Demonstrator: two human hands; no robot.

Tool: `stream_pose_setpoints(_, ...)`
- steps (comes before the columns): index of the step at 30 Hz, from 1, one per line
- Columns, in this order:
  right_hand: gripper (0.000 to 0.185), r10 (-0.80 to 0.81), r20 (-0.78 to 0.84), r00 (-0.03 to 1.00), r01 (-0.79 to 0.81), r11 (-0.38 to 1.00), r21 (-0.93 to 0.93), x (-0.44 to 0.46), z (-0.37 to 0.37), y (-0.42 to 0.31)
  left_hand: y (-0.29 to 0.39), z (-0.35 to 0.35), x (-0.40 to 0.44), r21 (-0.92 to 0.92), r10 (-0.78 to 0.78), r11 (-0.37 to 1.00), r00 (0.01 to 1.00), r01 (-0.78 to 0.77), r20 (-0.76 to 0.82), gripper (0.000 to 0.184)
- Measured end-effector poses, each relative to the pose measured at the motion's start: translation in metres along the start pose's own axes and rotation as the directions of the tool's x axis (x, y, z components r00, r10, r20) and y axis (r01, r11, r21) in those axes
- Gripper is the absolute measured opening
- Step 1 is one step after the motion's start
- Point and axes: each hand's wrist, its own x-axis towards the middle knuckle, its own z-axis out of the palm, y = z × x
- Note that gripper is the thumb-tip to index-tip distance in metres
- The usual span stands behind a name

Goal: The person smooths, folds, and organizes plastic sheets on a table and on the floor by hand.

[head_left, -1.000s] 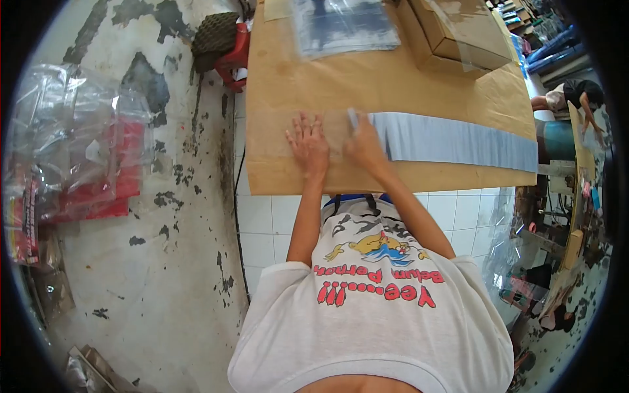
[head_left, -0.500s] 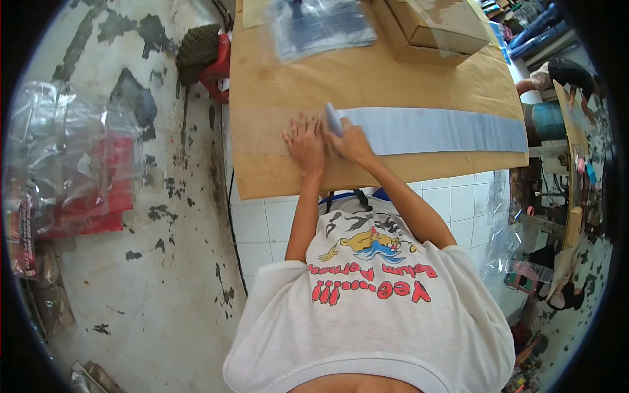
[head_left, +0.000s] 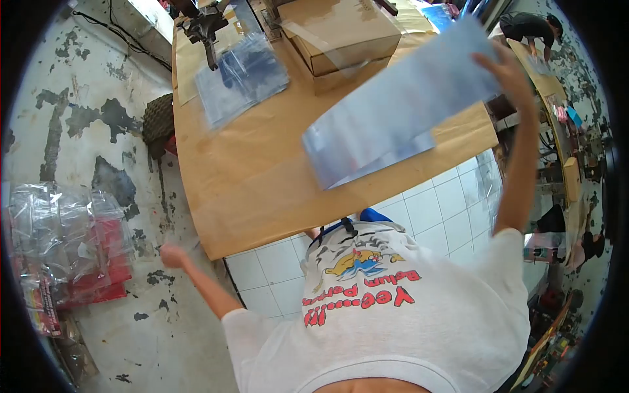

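A long strip of bluish-grey plastic sheet (head_left: 393,98) rises at a slant from the table, bent back over itself near its left end. Its lower part rests on the brown-covered table (head_left: 242,177). My right hand (head_left: 514,75) is closed on the sheet's raised right end, over the table's right side. Out past the table's left front corner, my left hand (head_left: 173,255) looks closed like a fist, slightly blurred. Whatever it may hold cannot be made out.
A stack of clear plastic sheets (head_left: 242,78) lies at the back left, below a dark metal tool (head_left: 206,29). Beside it stands a cardboard box (head_left: 341,33). Clear and red plastic packaging (head_left: 72,249) sits at far left. Another person (head_left: 527,26) bends over at the far right.
My right hand has lifted the plastic sheet's end up and to the right, bending the strip. My left hand has left the table surface, moving left and toward me. The view has turned.
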Motion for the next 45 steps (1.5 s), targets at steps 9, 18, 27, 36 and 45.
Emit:
stream_pose_setpoints(9, 0.049, 0.268, -0.255, 0.929, -0.346, 0.874, -0.342, 0.008, -0.126, 0.287, 0.155, -0.049, -0.099, -0.752, 0.501, 0.549, 0.864, -0.366, -0.054, 0.033)
stream_pose_setpoints(18, 0.035, 0.087, -0.358, 0.93, -0.213, 0.92, -0.329, -0.042, 0.138, 0.309, 0.197, -0.091, -0.148, -0.379, 0.573, 0.814, 0.714, -0.439, 0.403, 0.083)
stream_pose_setpoints(27, 0.056, 0.007, -0.001, 1.0, -0.007, 0.983, -0.184, -0.127, 0.375, 0.038, 0.117, -0.045, -0.054, -0.219, 0.31, 0.946, 0.862, -0.238, 0.401, 0.07)
stream_pose_setpoints(36, 0.096, 0.092, 0.316, 0.944, 0.05, 0.909, -0.414, -0.104, 0.463, -0.076, 0.261, -0.092, -0.14, -0.754, 0.709, 0.523, 0.694, -0.397, 0.126, 0.061)
stream_pose_setpoints(45, 0.066, 0.26, 0.464, 0.847, 0.0, 0.873, -0.488, -0.05, 0.484, -0.072, 0.272, -0.052, -0.133, -0.565, 0.747, 0.58, 0.66, -0.588, 0.08, 0.088)
